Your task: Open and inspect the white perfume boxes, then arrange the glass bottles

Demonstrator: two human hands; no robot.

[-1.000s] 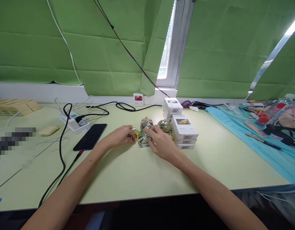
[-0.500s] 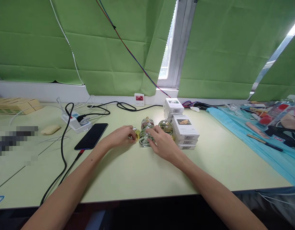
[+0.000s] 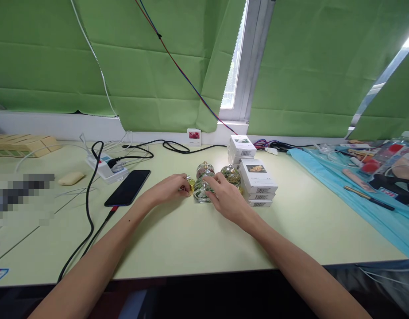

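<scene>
Several clear glass jars with lids stand close together at the middle of the table. My right hand (image 3: 224, 195) is closed on the lid knob of the front glass jar (image 3: 201, 193). Behind it stands a second glass jar (image 3: 203, 169), and to the right a third glass jar (image 3: 231, 175), partly behind my hand. My left hand (image 3: 174, 188) has its fingers closed on a small yellow bottle (image 3: 191, 184) just left of the front jar. White boxes (image 3: 258, 179) are stacked right beside the jars, with another white stack (image 3: 241, 147) behind.
A black phone (image 3: 128, 188) with a cable lies left of my left hand, near a white power strip (image 3: 106, 170). Black cords (image 3: 178, 148) run along the back. Blue sheeting (image 3: 350, 199) with clutter covers the right side. A small white card (image 3: 194, 137) leans at the back.
The view has shifted slightly. Both hands stay at the same objects, with only a slight movement of the left fingers.
</scene>
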